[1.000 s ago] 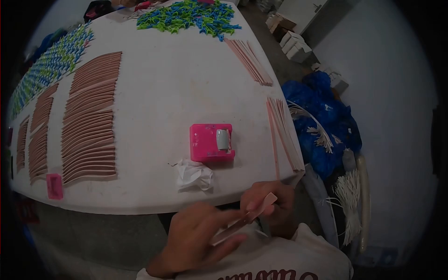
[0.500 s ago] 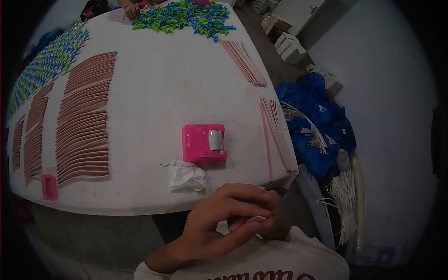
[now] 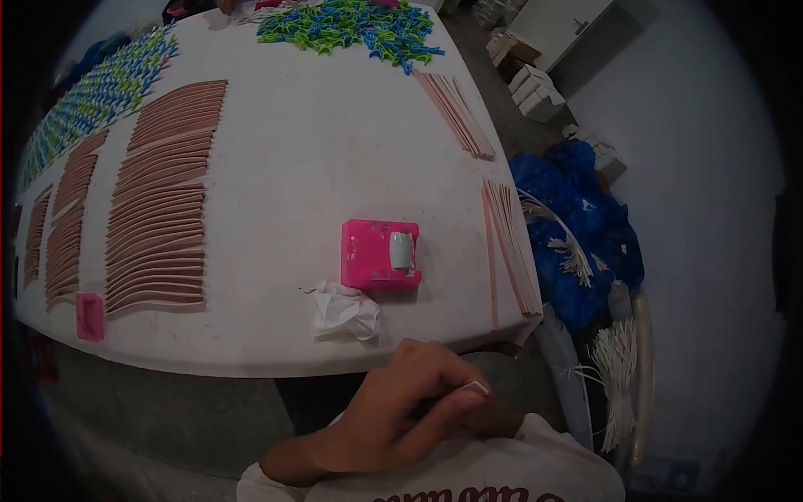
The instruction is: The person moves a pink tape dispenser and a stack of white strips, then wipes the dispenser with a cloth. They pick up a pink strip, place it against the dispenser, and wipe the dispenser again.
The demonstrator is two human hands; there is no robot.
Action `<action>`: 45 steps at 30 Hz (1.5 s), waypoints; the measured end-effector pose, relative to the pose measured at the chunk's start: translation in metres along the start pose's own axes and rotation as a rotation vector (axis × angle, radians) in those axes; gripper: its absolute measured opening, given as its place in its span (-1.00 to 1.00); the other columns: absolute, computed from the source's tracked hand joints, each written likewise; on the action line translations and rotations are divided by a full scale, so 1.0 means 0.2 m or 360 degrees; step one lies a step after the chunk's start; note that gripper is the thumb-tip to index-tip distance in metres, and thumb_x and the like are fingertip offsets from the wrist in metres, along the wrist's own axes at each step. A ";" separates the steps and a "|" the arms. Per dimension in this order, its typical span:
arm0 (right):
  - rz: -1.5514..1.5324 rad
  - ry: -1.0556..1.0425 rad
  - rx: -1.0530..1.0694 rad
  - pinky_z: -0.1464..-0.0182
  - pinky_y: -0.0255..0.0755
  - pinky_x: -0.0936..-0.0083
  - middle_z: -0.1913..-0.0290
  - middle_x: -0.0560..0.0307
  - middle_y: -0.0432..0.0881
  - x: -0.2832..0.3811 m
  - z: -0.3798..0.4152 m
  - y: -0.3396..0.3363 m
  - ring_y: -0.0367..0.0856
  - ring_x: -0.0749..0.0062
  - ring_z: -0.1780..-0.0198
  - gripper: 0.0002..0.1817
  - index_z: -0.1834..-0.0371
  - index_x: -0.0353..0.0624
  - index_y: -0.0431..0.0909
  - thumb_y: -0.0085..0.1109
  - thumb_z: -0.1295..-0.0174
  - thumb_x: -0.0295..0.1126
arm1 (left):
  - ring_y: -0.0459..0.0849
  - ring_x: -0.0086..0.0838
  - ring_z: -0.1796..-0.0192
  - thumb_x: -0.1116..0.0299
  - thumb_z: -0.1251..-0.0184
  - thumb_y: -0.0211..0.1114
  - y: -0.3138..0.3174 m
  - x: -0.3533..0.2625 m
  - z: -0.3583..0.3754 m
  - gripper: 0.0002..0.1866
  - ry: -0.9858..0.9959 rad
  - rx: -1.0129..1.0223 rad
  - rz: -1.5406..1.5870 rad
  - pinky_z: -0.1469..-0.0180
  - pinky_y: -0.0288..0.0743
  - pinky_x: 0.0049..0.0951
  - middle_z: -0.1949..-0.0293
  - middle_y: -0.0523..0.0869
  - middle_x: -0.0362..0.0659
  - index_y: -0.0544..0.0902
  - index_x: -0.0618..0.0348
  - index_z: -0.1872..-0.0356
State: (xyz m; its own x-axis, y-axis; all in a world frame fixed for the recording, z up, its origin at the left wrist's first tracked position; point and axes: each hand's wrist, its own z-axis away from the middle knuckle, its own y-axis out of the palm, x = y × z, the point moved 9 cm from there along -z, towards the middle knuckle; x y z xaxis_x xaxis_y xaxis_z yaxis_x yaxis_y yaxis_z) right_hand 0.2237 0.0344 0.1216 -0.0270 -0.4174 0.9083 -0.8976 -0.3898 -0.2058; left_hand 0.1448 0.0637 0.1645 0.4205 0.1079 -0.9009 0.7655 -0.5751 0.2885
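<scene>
My left hand is closed in a pinch in front of my chest, just off the table's near edge. A thin pale-edged strip shows at its thumb and fingertips; most of it is hidden. My right hand lies behind the left one, close against it, with its fingers covered from view. Beyond the hands on the table sit a crumpled white tissue and a pink box with a pale grey roller set in its right side.
The white table carries rows of pinkish strips, loose strips, a small pink tray and a heap of green and blue clips. More clips line the far left. Blue plastic bags and white bundles stand right.
My hands have drawn closer together, and the left hand's fingers are curled more tightly over the strip. The table appears shifted slightly right and up in view.
</scene>
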 end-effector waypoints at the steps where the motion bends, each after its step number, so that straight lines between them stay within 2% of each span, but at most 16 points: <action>1: -0.0012 -0.0139 -0.0015 0.24 0.53 0.36 0.24 0.05 0.61 0.01 0.00 0.01 0.64 0.22 0.33 -0.72 0.05 -0.28 0.51 0.33 -0.26 -0.43 | 0.62 -0.47 0.31 0.49 -0.41 0.25 0.01 0.01 0.00 -0.92 -0.0006 0.0029 -0.0106 0.00 0.35 -0.46 0.26 0.69 -0.23 0.63 0.17 0.14; 14: -0.0031 -0.0358 -0.0091 0.13 0.53 0.39 0.15 0.00 0.61 0.12 -0.13 -0.04 0.65 0.26 0.24 -0.69 0.01 -0.37 0.52 0.30 -0.27 -0.42 | 0.61 -0.48 0.32 0.38 -0.39 0.32 0.02 -0.02 -0.03 -0.94 0.0076 0.0209 -0.0261 0.02 0.30 -0.42 0.37 0.66 -0.25 0.65 0.10 0.26; 17: -0.0023 -0.0416 -0.0126 0.12 0.53 0.40 0.14 0.00 0.61 0.12 -0.10 -0.04 0.65 0.26 0.23 -0.69 0.01 -0.37 0.52 0.30 -0.27 -0.43 | 0.59 -0.45 0.25 0.35 -0.45 0.24 0.02 0.01 -0.03 -0.90 0.0016 0.0173 -0.0172 -0.03 0.28 -0.40 0.34 0.66 -0.25 0.65 0.09 0.25; 20: 0.0060 -0.0136 -0.0197 0.13 0.54 0.41 0.13 -0.01 0.62 -0.03 0.04 -0.05 0.66 0.24 0.23 -0.75 0.02 -0.35 0.53 0.23 -0.31 -0.46 | 0.55 -0.44 0.15 0.26 -0.56 0.09 0.01 0.04 -0.03 -0.79 0.0051 0.0153 -0.0110 -0.08 0.24 -0.38 0.31 0.66 -0.25 0.68 0.07 0.15; 22: 0.0032 0.0048 -0.0053 0.13 0.55 0.40 0.15 -0.02 0.63 -0.14 0.12 -0.03 0.67 0.24 0.19 -0.73 -0.08 -0.30 0.49 0.15 -0.35 -0.49 | 0.51 -0.45 0.09 0.14 -0.65 -0.08 0.01 0.06 -0.02 -0.63 0.0110 0.0147 -0.0090 -0.11 0.22 -0.35 0.28 0.66 -0.26 0.66 0.10 -0.04; 25: -0.0360 -0.0036 -0.0095 0.14 0.53 0.44 0.12 0.00 0.62 -0.43 0.35 0.04 0.67 0.31 0.14 -0.63 -0.22 -0.23 0.40 0.11 -0.35 -0.52 | 0.49 -0.48 0.09 0.06 -0.67 -0.14 0.03 0.08 -0.01 -0.53 0.0080 0.0110 0.0200 -0.11 0.23 -0.37 0.27 0.65 -0.27 0.60 0.17 -0.18; 29: -0.0253 0.0000 -0.0152 0.16 0.49 0.52 0.10 0.03 0.57 -0.16 0.17 -0.02 0.63 0.40 0.14 -0.58 -0.25 -0.23 0.32 0.10 -0.34 -0.59 | 0.53 -0.50 0.06 0.01 -0.67 -0.19 0.04 0.10 0.00 -0.47 -0.0098 0.0098 0.0328 -0.11 0.30 -0.41 0.24 0.65 -0.23 0.56 0.23 -0.22; 32: -0.0186 0.0022 -0.0188 0.18 0.46 0.58 0.08 0.05 0.54 -0.07 0.11 -0.07 0.61 0.45 0.14 -0.54 -0.27 -0.24 0.26 0.09 -0.32 -0.63 | 0.57 -0.54 0.01 0.13 -0.68 -0.15 0.05 0.10 0.00 -0.54 -0.0165 0.0072 0.0756 -0.09 0.40 -0.48 0.22 0.65 -0.19 0.53 0.26 -0.24; 34: -0.0124 0.0274 -0.0094 0.18 0.48 0.57 0.17 0.06 0.53 -0.15 0.14 -0.06 0.60 0.44 0.18 -0.56 -0.24 -0.27 0.27 0.13 -0.32 -0.62 | 0.63 -0.56 0.06 0.29 -0.66 -0.07 0.04 0.11 -0.01 -0.64 -0.0183 0.0043 0.0476 -0.04 0.47 -0.53 0.20 0.66 -0.15 0.51 0.27 -0.24; 35: -0.0126 0.0273 -0.0093 0.18 0.48 0.57 0.17 0.06 0.53 -0.17 0.15 -0.05 0.60 0.44 0.18 -0.56 -0.24 -0.27 0.27 0.13 -0.32 -0.62 | 0.63 -0.56 0.06 0.29 -0.66 -0.07 0.03 0.11 -0.01 -0.64 -0.0183 0.0041 0.0475 -0.04 0.47 -0.53 0.20 0.66 -0.15 0.51 0.27 -0.24; 37: 0.0169 0.0039 -0.0276 0.21 0.49 0.57 0.25 0.10 0.56 -0.14 0.18 -0.07 0.61 0.43 0.23 -0.57 -0.21 -0.29 0.31 0.19 -0.31 -0.53 | 0.65 -0.48 0.11 0.54 -0.58 -0.10 0.04 0.13 -0.01 -0.71 -0.0276 0.0079 0.0519 0.04 0.56 -0.50 0.06 0.65 0.01 0.51 0.43 -0.14; 38: 0.0166 0.0037 -0.0276 0.21 0.49 0.57 0.25 0.10 0.56 -0.15 0.18 -0.07 0.61 0.43 0.23 -0.57 -0.21 -0.29 0.31 0.19 -0.31 -0.53 | 0.65 -0.48 0.11 0.54 -0.58 -0.10 0.04 0.14 -0.01 -0.71 -0.0276 0.0078 0.0516 0.04 0.56 -0.50 0.06 0.65 0.01 0.51 0.43 -0.14; 40: -0.0696 0.0108 -0.0249 0.26 0.50 0.52 0.34 0.12 0.58 -0.20 0.16 -0.06 0.62 0.35 0.32 -0.76 0.04 -0.19 0.49 0.28 -0.28 -0.46 | 0.58 -0.62 0.17 0.53 -0.59 -0.07 0.02 0.14 0.01 -0.78 -0.0129 -0.0013 0.0276 0.11 0.50 -0.58 0.14 0.65 -0.11 0.53 0.38 -0.05; 41: -0.0696 0.0107 -0.0248 0.26 0.50 0.52 0.34 0.12 0.58 -0.18 0.13 -0.06 0.62 0.35 0.32 -0.76 0.04 -0.19 0.49 0.28 -0.28 -0.46 | 0.58 -0.62 0.17 0.53 -0.59 -0.07 0.02 0.15 0.02 -0.78 -0.0127 -0.0014 0.0274 0.11 0.50 -0.58 0.14 0.65 -0.11 0.53 0.38 -0.05; 43: -0.0246 0.0076 -0.0439 0.28 0.51 0.44 0.37 0.13 0.60 -0.10 0.07 -0.11 0.64 0.26 0.35 -0.87 0.29 -0.14 0.56 0.36 -0.22 -0.43 | 0.49 -0.71 0.22 0.47 -0.62 -0.07 0.01 0.20 0.04 -0.80 -0.0279 -0.0063 0.0331 0.17 0.41 -0.64 0.17 0.63 -0.20 0.53 0.33 0.03; 45: -0.0222 0.0064 -0.0401 0.27 0.51 0.42 0.37 0.12 0.60 -0.11 0.06 -0.10 0.65 0.22 0.35 -0.85 0.38 -0.12 0.55 0.37 -0.21 -0.43 | 0.47 -0.72 0.24 0.45 -0.63 -0.07 0.02 0.20 0.03 -0.79 -0.0279 -0.0084 0.0350 0.20 0.39 -0.65 0.19 0.62 -0.22 0.53 0.32 0.05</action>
State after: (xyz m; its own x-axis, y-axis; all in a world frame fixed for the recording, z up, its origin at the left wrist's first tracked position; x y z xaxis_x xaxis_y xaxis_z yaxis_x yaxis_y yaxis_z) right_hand 0.2483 0.0408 0.1020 0.0913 -0.3390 0.9363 -0.9748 -0.2226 0.0145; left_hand 0.1613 0.0608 0.1266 0.4923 -0.1593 -0.8557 0.6914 -0.5257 0.4956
